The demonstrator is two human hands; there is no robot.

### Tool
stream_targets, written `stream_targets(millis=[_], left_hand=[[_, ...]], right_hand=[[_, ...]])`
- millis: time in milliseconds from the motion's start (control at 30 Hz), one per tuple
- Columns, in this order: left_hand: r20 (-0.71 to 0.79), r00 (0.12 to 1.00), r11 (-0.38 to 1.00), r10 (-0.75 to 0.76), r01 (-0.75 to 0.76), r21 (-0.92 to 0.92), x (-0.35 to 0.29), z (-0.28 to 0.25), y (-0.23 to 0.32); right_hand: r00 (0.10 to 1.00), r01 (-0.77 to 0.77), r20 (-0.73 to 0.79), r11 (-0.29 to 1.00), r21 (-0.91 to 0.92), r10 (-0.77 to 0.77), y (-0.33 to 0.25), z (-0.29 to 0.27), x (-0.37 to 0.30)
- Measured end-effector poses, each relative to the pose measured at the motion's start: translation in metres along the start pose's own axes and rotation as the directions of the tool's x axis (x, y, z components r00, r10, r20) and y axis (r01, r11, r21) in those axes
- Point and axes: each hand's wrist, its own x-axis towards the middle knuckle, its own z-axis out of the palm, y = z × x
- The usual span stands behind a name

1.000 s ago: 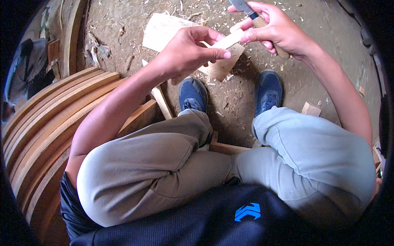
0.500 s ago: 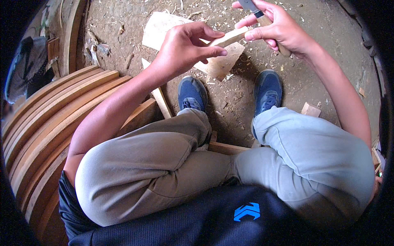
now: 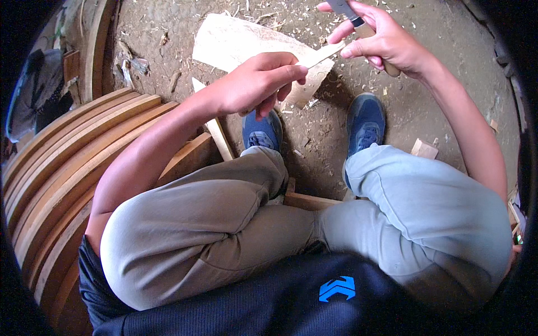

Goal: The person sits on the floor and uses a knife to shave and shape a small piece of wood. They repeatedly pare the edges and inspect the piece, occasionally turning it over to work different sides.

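Observation:
A small pale stick of wood [image 3: 323, 56] spans the gap between my two hands, above a flat wooden board on the ground. Its left end is pinched between the thumb and fingers of my left hand [image 3: 263, 79]. At the other end, the thumb tip of my right hand [image 3: 386, 45] touches the stick. That same hand also holds a knife [image 3: 365, 30] by its light wooden handle, its dark blade pointing up and left past the fingers. The blade tip is cut off by the top of the picture.
The board [image 3: 241, 42] lies on a dirt floor strewn with shavings. Curved timber pieces [image 3: 67, 162] are stacked at my left. A pointed wood strip [image 3: 219, 139] leans beside my left shoe, and a small wood block [image 3: 424, 149] lies right of my right shoe.
My left hand has rolled over and lowered slightly, turning the stick so a narrower side shows. The right hand with the knife has barely shifted.

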Motion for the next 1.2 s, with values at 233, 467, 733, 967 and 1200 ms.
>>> stream_targets(millis=[233,467,733,967,1200], left_hand=[[0.08,0.99,0.99,-0.117,0.122,-0.067,-0.001,0.008,0.003],[0.139,0.982,0.979,-0.13,0.149,-0.137,-0.004,0.009,0.005],[0.16,0.984,0.958,-0.071,0.112,-0.263,-0.013,0.019,0.004],[-0.052,0.953,0.909,-0.299,0.268,-0.32,-0.022,0.039,0.0],[-0.065,0.915,0.885,-0.398,0.365,-0.29,-0.024,0.045,0.011]], right_hand=[[0.992,0.017,0.129,1.0,0.001,-0.017,-0.003,0.009,-0.003],[0.987,0.075,0.139,0.995,0.072,-0.085,-0.001,0.005,-0.002],[0.998,0.051,-0.046,0.999,-0.007,-0.051,0.015,0.002,0.007],[0.94,0.091,-0.133,0.606,-0.79,-0.314,0.003,0.014,-0.01],[0.971,0.152,-0.014,0.662,-0.734,-0.238,0.027,0.033,-0.042]])
